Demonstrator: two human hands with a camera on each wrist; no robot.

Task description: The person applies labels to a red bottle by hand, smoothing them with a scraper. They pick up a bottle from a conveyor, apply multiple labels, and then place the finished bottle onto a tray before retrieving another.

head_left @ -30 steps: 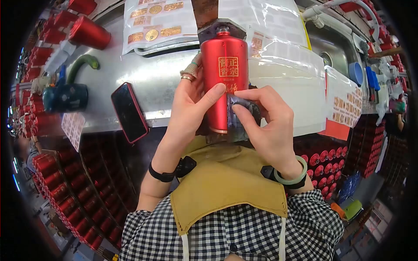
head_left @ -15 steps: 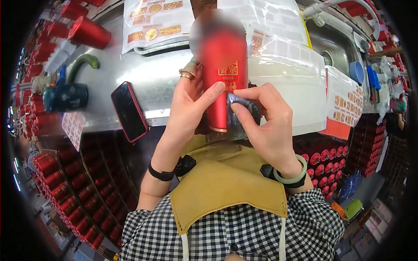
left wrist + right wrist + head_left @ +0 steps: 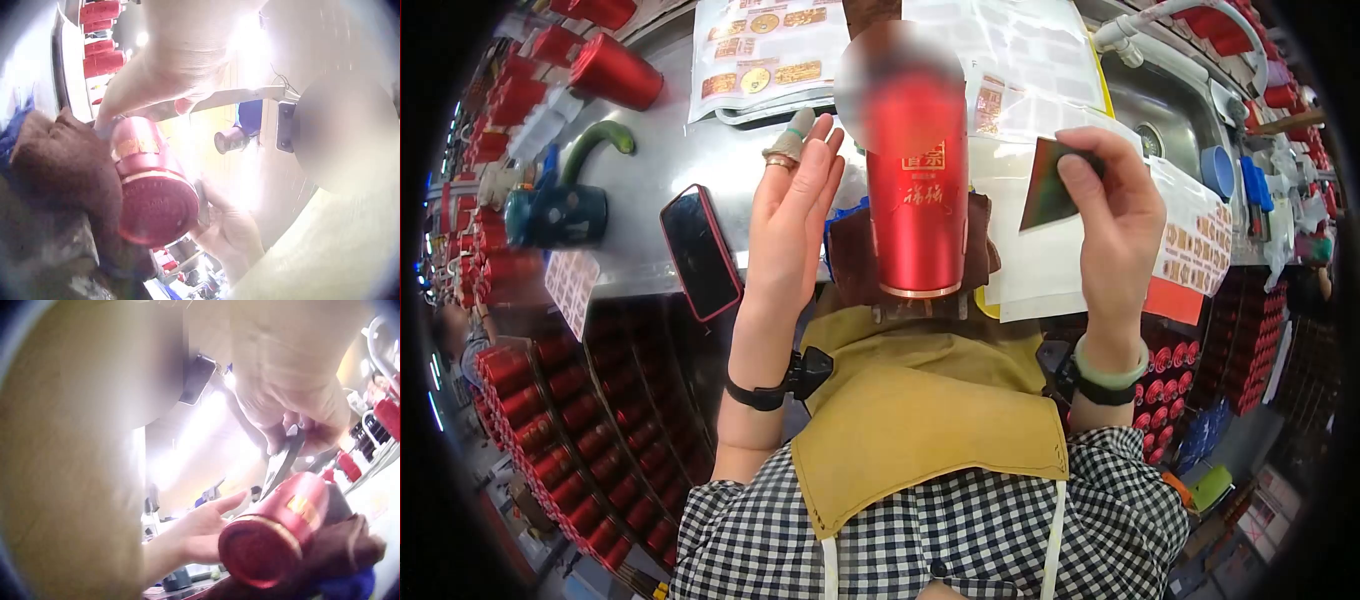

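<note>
A red bottle [image 3: 918,220] with gold characters lies on a brown cloth [image 3: 852,255], its base toward the person; its upper end is blurred in the head view. My left hand [image 3: 792,215] is off the bottle on its left side, fingers extended, with a covering and a ring on one finger. To the right, my right hand [image 3: 1115,220] pinches a thin dark sheet [image 3: 1048,185] between thumb and fingers, apart from the bottle. In the right wrist view the dark sheet [image 3: 282,459] hangs from the fingers beside the red bottle [image 3: 275,528].
A phone [image 3: 700,252] lies at the counter's left edge, beside a teal mug [image 3: 558,215] and a green curved object [image 3: 595,145]. Sticker sheets [image 3: 765,60] lie at the back. A white container [image 3: 1025,270] and a sink [image 3: 1165,100] are on the right. Red bottles [image 3: 520,390] fill racks below.
Both hands have left the bottle, the left moving left and the right moving right with the dark sheet. The bottle's lower front and the brown cloth are now uncovered.
</note>
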